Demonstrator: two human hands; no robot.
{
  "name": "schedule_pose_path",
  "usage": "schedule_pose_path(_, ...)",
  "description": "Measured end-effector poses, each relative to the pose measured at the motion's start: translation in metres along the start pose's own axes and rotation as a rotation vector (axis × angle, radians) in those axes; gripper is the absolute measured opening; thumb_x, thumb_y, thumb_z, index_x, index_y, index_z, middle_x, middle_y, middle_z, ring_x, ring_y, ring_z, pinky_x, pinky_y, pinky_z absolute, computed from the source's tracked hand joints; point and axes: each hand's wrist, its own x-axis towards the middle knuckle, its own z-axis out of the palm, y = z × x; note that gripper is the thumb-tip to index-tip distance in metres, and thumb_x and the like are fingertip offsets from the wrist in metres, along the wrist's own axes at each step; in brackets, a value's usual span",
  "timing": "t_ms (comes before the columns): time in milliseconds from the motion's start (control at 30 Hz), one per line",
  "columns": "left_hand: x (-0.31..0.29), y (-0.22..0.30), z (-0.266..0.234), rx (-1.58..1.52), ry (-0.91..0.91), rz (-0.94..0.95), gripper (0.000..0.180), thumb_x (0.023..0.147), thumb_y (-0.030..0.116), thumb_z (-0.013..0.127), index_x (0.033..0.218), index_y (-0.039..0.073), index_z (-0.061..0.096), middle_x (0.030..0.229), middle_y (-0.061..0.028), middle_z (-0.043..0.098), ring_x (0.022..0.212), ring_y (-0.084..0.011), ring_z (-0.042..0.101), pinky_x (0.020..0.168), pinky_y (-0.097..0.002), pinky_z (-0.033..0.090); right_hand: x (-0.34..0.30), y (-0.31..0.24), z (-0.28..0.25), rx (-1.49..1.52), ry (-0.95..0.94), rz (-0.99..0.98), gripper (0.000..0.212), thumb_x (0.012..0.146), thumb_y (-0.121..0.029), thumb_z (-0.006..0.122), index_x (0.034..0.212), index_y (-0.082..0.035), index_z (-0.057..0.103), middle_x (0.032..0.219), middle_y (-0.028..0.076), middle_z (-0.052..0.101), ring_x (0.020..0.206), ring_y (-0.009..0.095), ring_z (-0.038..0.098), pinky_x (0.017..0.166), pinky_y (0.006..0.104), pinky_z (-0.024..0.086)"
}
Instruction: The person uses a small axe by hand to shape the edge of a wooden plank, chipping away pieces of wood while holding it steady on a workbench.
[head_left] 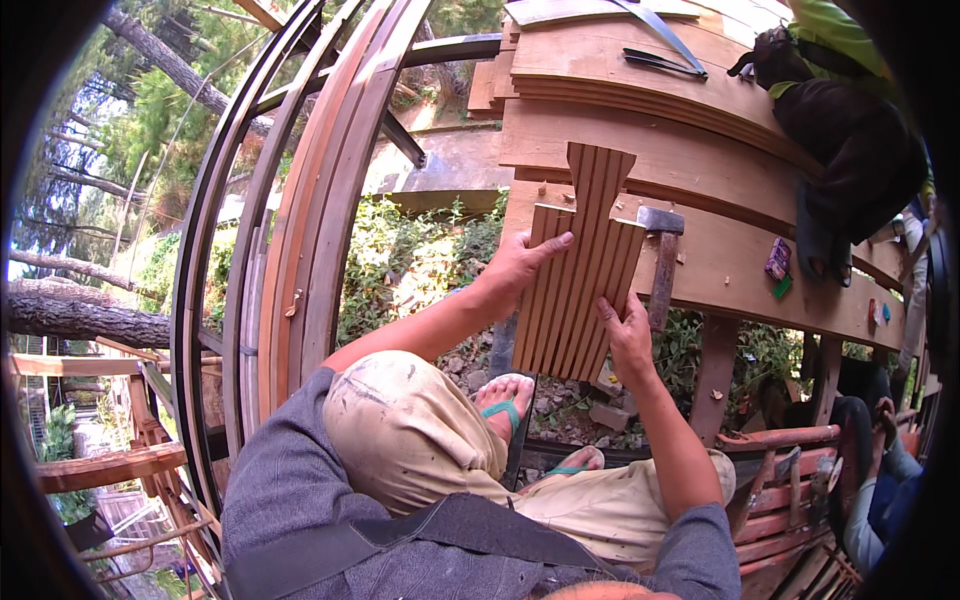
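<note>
Between my two hands is a striped wooden board point(578, 290) with dark parallel grooves. Its far end narrows into a tongue that flares out at the tip, with a notched shoulder on each side. My left hand point(527, 268) grips its left edge, thumb over the face and fingers hidden behind. My right hand point(628, 330) closes on its lower right edge, thumb on the face. Just right of the board lies a hammer point(663, 275) with a metal head and wooden handle, resting on the planks.
Stacked wide planks point(600, 60) form the bench ahead, with a dark strap point(665, 50) on top. A small purple packet point(778, 258) lies at its right side. Long beams point(330, 200) rise at left. Another person's dark-clothed body point(850, 140) is at far right, near a slatted red chair point(785, 490).
</note>
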Motion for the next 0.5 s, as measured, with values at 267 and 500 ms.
schedule_pose_path(267, -0.112, 0.147, 0.019, 0.381, -0.568, 0.748, 0.052, 0.103, 0.035, 0.075, 0.137, -0.004, 0.067, 0.097, -0.0165, 0.079, 0.087, -0.0223, 0.077, 0.083, -0.0376, 0.062, 0.007, 0.002, -0.003, -0.055, 0.133, -0.078, 0.047, 0.112, -0.024, 0.067, 0.147, 0.005, 0.056, 0.135, 0.015, 0.072, 0.122, 0.019, 0.067, 0.110, 0.0340, 0.050)
schedule_pose_path(500, -0.181, 0.183, 0.133, 0.205, -1.294, 1.345, 0.052, 0.096, -0.012, 0.061, 0.128, 0.021, 0.085, 0.077, -0.0091, 0.072, 0.051, -0.0122, 0.053, 0.044, -0.0265, 0.036, 0.024, -0.045, 0.015, 0.129, 0.155, -0.142, 0.048, 0.110, -0.025, 0.068, 0.145, 0.007, 0.058, 0.133, 0.016, 0.073, 0.120, 0.021, 0.068, 0.108, 0.0345, 0.053)
